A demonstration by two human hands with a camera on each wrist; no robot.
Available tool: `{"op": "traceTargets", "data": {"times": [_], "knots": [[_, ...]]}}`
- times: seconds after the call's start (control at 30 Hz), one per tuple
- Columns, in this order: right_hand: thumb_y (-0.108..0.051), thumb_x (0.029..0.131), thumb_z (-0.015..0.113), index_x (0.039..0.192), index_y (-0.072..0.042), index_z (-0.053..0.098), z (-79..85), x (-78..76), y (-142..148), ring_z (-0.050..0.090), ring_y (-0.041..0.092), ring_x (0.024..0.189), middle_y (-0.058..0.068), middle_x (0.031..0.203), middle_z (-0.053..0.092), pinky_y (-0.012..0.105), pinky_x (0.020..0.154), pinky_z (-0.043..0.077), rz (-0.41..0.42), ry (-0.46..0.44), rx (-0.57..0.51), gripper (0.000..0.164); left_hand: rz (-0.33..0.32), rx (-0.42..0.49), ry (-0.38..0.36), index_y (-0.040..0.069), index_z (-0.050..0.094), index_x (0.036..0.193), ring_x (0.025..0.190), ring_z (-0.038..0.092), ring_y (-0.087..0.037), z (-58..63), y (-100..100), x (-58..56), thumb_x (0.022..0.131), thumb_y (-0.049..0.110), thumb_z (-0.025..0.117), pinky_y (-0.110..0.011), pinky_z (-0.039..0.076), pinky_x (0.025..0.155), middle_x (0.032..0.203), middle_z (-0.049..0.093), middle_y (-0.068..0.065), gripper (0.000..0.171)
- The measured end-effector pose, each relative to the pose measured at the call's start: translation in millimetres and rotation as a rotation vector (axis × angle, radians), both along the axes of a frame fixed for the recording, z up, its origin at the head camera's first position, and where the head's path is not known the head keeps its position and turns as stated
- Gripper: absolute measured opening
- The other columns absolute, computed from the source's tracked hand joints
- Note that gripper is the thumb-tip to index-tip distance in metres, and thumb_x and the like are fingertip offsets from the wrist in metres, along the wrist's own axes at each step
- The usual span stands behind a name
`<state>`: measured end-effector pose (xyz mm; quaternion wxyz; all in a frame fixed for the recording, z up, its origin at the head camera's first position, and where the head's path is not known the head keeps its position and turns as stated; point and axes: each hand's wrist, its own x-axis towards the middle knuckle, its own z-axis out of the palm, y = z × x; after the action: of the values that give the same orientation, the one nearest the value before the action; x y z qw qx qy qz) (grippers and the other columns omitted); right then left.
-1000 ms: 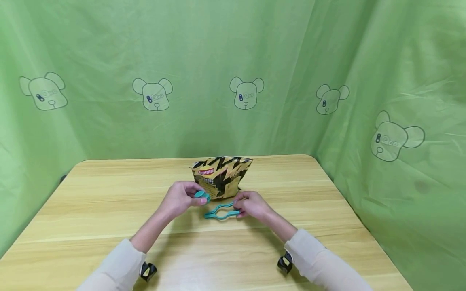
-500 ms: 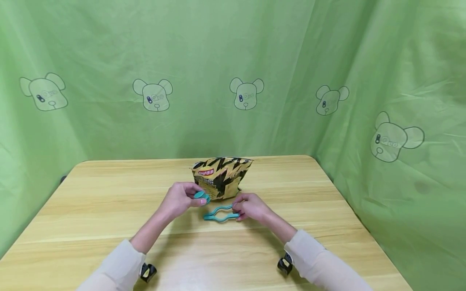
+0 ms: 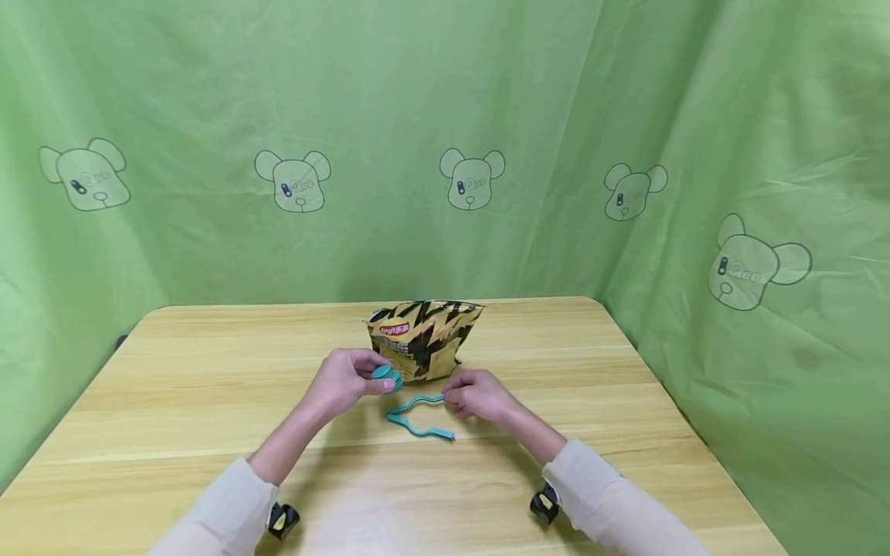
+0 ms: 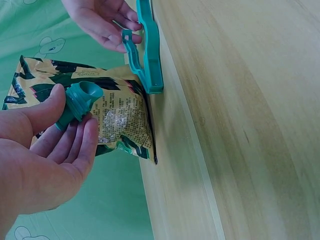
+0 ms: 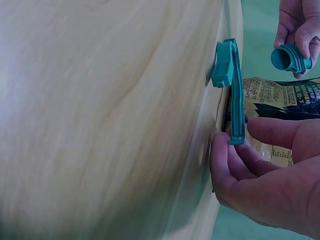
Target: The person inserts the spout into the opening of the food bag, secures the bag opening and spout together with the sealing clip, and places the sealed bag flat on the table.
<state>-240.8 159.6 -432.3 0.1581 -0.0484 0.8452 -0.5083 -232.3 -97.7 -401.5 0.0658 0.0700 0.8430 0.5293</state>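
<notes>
Teal threaded piece (image 5: 296, 61), left hand (image 3: 346, 380) pinching; spread clip (image 5: 237, 100), right hand (image 3: 480, 394) pinching.

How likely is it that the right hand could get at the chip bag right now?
Probably yes: the chip bag stands just beyond the right hand, with nothing seen blocking its near right corner. But that hand holds one end of the opened teal clip, so it may need to let go first.

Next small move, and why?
I'd probably bring the teal spout to the curved middle of the teal clip: the clip's arms stand apart, their curves look shaped for something round, the right hand holds one arm's end, and the left hand has the round spout close by.
</notes>
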Motion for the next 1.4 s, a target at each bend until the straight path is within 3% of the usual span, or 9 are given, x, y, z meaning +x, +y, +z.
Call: {"op": "traceTargets", "data": {"times": [0.37,0.57,0.73,0.87,1.13,1.4], "knots": [[-0.010,0.095,0.065,0.116,0.000,0.070,2.5,-3.0,1.6,0.064,0.022,0.080,0.012,0.107,0.070,0.034,0.073,0.057,0.006,-0.001,0.045,0.024,0.013,-0.017,-0.003,0.010,0.076,0.111,0.087,0.067,-0.016,1.0,0.3,-0.4,0.082,0.014,0.085,-0.031,0.057,0.078,0.095,0.074,-0.001,0.031],[-0.013,0.094,0.066,0.127,0.000,0.065,13.6,-1.4,1.6,0.063,0.025,0.076,0.017,0.107,0.070,0.036,0.071,0.056,0.038,0.030,0.016,0.035,0.015,-0.018,-0.003,0.010,0.076,0.111,0.086,0.067,-0.016,1.2,0.5,-0.2,0.082,0.015,0.085,-0.031,0.057,0.078,0.094,0.074,-0.001,0.030],[-0.017,0.092,0.067,0.126,-0.003,0.068,31.7,-0.5,-1.0,0.066,0.030,0.083,0.016,0.107,0.072,0.042,0.078,0.056,0.053,0.093,0.051,0.037,0.017,-0.018,-0.004,0.010,0.076,0.111,0.086,0.067,-0.015,0.8,-0.1,-0.9,0.083,0.016,0.084,-0.031,0.057,0.078,0.093,0.074,-0.001,0.029],[-0.021,0.093,0.067,0.124,-0.004,0.070,49.7,-1.6,-3.3,0.069,0.027,0.089,0.009,0.111,0.074,0.044,0.084,0.058,0.088,0.165,0.092,0.035,0.019,-0.006,-0.005,0.009,0.076,0.111,0.085,0.068,-0.015,0.0,-0.8,-1.6,0.083,0.017,0.084,-0.031,0.057,0.078,0.092,0.074,-0.001,0.029],[-0.024,0.097,0.066,0.124,-0.008,0.071,93.6,-2.8,-10.6,0.068,0.014,0.085,0.009,0.110,0.075,0.031,0.079,0.057,0.145,0.245,0.100,0.031,0.015,-0.005,0.000,0.011,0.077,0.108,0.084,0.068,-0.015,1.0,-1.0,-2.5,0.083,0.017,0.084,-0.031,0.057,0.077,0.092,0.074,-0.001,0.026],[-0.025,0.099,0.065,0.128,-0.010,0.069,136.1,-4.5,-18.0,0.069,0.033,0.103,0.013,0.117,0.074,0.037,0.087,0.057,0.149,0.284,0.065,0.032,0.004,-0.002,0.005,0.010,0.077,0.108,0.084,0.068,-0.015,4.5,-0.5,-2.2,0.083,0.016,0.085,-0.032,0.057,0.078,0.092,0.075,-0.001,0.027]]}}
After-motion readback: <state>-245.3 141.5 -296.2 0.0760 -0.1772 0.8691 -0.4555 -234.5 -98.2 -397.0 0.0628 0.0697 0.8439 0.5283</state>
